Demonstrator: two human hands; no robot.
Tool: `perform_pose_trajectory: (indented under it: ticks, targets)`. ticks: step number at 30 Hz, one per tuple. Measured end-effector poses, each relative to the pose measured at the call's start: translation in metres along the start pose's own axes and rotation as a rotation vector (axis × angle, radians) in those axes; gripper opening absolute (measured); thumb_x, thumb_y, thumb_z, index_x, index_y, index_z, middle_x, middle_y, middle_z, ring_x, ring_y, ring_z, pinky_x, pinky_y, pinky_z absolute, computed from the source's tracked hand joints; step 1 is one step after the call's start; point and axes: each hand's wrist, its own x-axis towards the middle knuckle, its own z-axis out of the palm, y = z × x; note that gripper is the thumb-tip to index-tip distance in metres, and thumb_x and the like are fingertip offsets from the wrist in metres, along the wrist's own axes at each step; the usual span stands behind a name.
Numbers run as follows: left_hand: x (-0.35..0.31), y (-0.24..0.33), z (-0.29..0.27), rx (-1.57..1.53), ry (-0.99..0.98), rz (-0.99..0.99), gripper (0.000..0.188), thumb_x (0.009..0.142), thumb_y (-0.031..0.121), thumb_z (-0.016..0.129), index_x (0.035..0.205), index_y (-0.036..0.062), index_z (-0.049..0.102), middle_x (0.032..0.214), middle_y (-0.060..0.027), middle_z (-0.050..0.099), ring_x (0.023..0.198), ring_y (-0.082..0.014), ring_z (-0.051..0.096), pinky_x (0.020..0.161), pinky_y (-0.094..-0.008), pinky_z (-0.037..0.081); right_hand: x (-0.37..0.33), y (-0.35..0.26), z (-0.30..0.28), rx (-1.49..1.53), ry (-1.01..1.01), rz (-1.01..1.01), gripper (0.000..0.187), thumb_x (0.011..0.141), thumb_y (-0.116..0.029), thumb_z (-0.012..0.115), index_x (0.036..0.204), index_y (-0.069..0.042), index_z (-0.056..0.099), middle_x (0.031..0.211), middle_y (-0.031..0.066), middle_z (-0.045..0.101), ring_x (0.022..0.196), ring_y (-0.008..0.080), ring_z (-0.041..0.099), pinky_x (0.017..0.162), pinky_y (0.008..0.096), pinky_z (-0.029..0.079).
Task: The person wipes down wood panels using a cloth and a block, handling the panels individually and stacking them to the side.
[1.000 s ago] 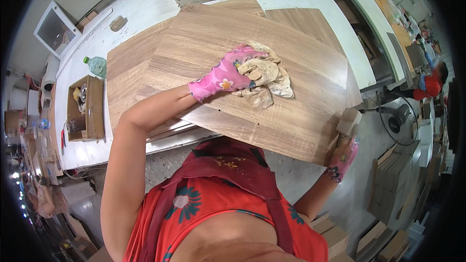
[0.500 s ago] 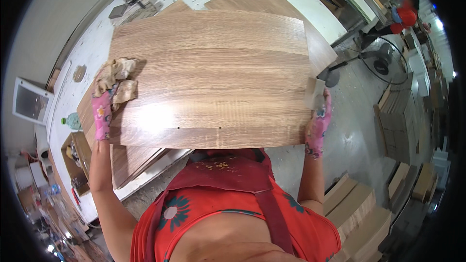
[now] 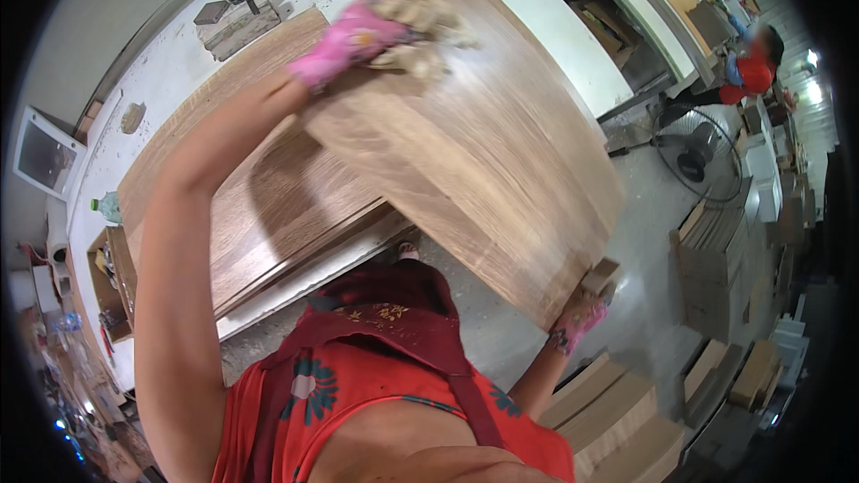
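A wood-grain board (image 3: 474, 152) is held tilted and turned at an angle, its near corner out over the floor. My left hand (image 3: 353, 38), in a pink glove, is closed around a crumpled beige rag (image 3: 420, 22) at the board's far left edge. Motion blurs both rag and board. At the near right corner, my gloved right hand (image 3: 580, 317) grips the board's edge, with a small tan block (image 3: 600, 276) also held at the fingers. Beneath, more wood-grain boards (image 3: 268, 206) lie stacked on the white table (image 3: 546, 13).
A green-capped bottle (image 3: 106, 207) and an open cardboard box (image 3: 112, 286) stand at the left. Grey blocks (image 3: 237, 22) lie at the back. On the right are a floor fan (image 3: 698, 152), stacked cartons (image 3: 716, 246) and a person in red (image 3: 756, 67). Long boxes (image 3: 608, 416) sit near my right side.
The board has swung from square in front of me to a slant. My left hand with the rag has moved up and right; my right hand has come down nearer to me.
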Motion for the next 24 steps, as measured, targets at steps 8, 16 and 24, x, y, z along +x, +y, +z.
perform_pose_trajectory:
  ticks: [8,16,24]
  targets:
    - [0.087,-0.014,0.161,-0.168,-0.193,-0.281,0.053,0.073,0.014,0.069,0.123,0.0109,0.052,0.107,-0.0096,0.06,0.087,-0.0186,0.061,0.071,-0.0288,0.051,0.023,0.137,-0.101,0.365,0.294,0.282,0.036,0.094,-0.023,0.043,0.124,-0.003,0.048,0.118,0.0108,0.053,0.106,0.0211,0.054,0.088,0.0326,0.048]
    - [0.086,-0.079,0.204,-0.028,-0.643,-0.103,0.041,0.071,0.006,0.071,0.111,0.0098,0.061,0.099,-0.0095,0.065,0.086,-0.0189,0.062,0.072,-0.0315,0.051,0.035,0.099,-0.044,0.201,0.242,0.319,0.04,0.093,-0.025,0.044,0.125,-0.001,0.047,0.12,0.0108,0.053,0.107,0.0223,0.053,0.09,0.0329,0.045]
    - [0.057,-0.042,0.199,-0.281,-0.539,0.157,0.053,0.06,0.003,0.076,0.111,0.0069,0.061,0.116,-0.0082,0.058,0.103,-0.0195,0.055,0.086,-0.0328,0.045,0.074,0.075,0.064,0.027,0.094,0.194,0.042,0.092,-0.02,0.045,0.129,-0.001,0.045,0.126,0.0144,0.049,0.111,0.0269,0.052,0.088,0.0376,0.048]
